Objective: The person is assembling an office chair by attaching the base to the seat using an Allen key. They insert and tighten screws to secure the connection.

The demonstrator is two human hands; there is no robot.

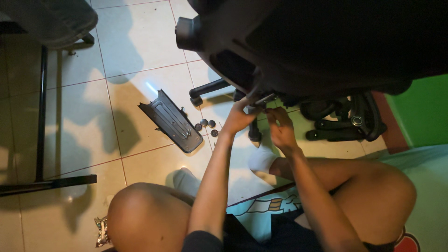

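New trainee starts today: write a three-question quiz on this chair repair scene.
1. True or false: the panel lies on the floor, left of both hands.
2. Which hand reaches up to the chair underside? A) left hand B) right hand C) neither
3. Fill in: beside the panel lie small round dark ____.

Key: 1 true. 2 A; the right hand stays slightly lower, fingers curled, whether on something small cannot be told. 3 caps.
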